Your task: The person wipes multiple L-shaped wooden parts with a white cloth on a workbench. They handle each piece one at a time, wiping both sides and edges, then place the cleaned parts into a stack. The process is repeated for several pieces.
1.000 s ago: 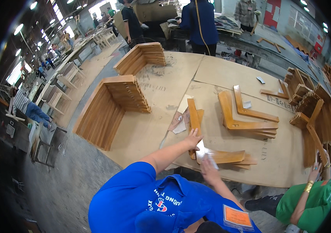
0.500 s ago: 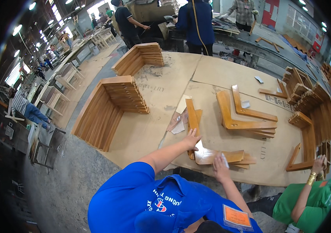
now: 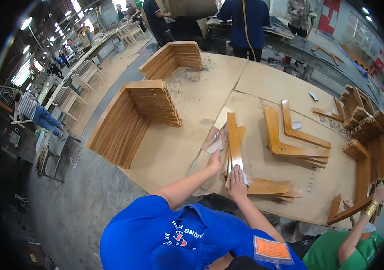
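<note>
Right hand (image 3: 237, 183) flat, fingers spread, pressing a pale sanding sheet (image 3: 242, 174) onto the L-shaped wooden piece (image 3: 236, 148), not clenched; left hand (image 3: 215, 161) at 9 o'clock of it, palm laid on the piece's left edge, steadying, no closed grasp; the piece lies atop a short stack, long arm toward 12, short arm (image 3: 268, 185) toward 3; loose pale sheets (image 3: 214, 144) at 10 o'clock of the left hand. Risk, as a judgement: the stack could slide under sideways pressure since the pieces sit loose; the sheet could slip from under the flat palm; fingers near sharp wood corners. Surface (image 3: 187, 148) near edge sits just below both hands; open board at 9; another stack (image 3: 291, 144) at 2; big stacked frames (image 3: 133, 117) at 10; another person's hand (image 3: 377, 194) at 3, well apart.
</note>
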`<action>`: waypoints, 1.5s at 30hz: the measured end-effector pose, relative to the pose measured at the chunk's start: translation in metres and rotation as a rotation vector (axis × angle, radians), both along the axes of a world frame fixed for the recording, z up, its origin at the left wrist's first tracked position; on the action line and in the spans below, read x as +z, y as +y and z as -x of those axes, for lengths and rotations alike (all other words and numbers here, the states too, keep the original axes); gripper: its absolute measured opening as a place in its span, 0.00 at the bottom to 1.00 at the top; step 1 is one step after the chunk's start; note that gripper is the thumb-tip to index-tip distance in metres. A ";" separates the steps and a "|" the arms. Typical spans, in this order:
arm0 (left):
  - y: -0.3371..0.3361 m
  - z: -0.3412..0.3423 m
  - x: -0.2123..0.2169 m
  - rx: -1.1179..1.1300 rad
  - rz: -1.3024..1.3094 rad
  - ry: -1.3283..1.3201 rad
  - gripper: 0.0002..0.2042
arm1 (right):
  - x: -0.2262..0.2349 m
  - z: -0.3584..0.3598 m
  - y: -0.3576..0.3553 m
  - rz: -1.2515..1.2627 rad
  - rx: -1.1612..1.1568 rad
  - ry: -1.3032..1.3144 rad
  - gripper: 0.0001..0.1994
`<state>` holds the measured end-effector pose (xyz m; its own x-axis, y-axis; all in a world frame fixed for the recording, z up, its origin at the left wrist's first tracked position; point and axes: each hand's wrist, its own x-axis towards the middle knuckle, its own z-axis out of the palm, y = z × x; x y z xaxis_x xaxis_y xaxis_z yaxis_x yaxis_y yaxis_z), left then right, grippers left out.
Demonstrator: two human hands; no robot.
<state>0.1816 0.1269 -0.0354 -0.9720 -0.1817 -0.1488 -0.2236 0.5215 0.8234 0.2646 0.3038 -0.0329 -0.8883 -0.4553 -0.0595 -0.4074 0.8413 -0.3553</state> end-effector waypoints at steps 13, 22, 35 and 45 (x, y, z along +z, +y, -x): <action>0.034 -0.073 -0.023 -0.450 0.025 -0.251 0.63 | 0.004 0.067 -0.012 0.110 -0.060 0.062 0.32; 0.051 -0.082 -0.037 -0.373 -0.403 -0.208 0.64 | 0.028 0.046 -0.019 -0.008 -0.085 -0.137 0.29; 0.043 -0.072 -0.014 -0.486 -0.327 -0.283 0.51 | 0.024 0.086 -0.044 -0.010 -0.110 -0.087 0.35; 0.037 -0.069 0.007 -0.511 -0.125 -0.492 0.66 | 0.004 0.270 -0.105 0.064 -0.104 0.091 0.28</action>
<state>0.2506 0.1639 -0.0284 -0.7458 0.3252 -0.5814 -0.3370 0.5686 0.7504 -0.0056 0.1991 -0.0285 -0.9312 -0.3612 0.0492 -0.3525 0.8574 -0.3749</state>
